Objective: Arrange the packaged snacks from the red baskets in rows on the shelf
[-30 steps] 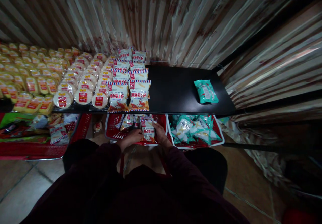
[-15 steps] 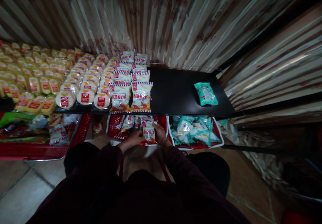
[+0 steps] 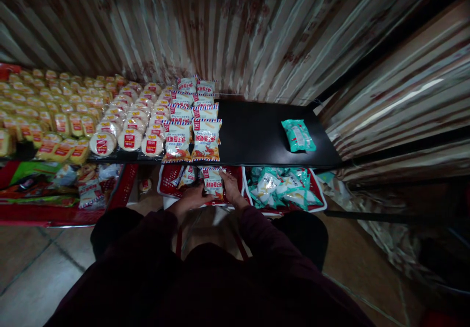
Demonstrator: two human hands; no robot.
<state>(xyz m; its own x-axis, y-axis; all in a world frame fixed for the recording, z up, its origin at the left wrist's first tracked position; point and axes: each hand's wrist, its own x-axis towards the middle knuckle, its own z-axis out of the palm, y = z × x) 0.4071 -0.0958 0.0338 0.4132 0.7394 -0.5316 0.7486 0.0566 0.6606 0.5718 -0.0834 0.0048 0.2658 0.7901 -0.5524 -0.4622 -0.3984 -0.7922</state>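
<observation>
A small white bag (image 3: 213,184) is held upright at the lower centre of the frame, between the left hand (image 3: 194,196) and the right hand (image 3: 232,189). It is framed by both sets of fingers, which are kept only a bag's breadth apart: the lower left edge is touched by the left fingers, the upper right edge by the right. Neither hand is nearer, as contact is made by both, but the right fingers are placed higher, closer to the front edge of the black shelf (image 3: 253,131). The bag's long axis is pointed up the frame, towards that edge, and its printed front is turned to the viewer.

The bag is seen over a red basket (image 3: 166,184); whether its underside is supported there cannot be told, being hidden by the hands. Directly above it in the frame, on the shelf, the right column of matching bags (image 3: 206,140) is lined up, with a second column beside it to the left. At centre right, a green packet (image 3: 299,136) is set well apart.
</observation>
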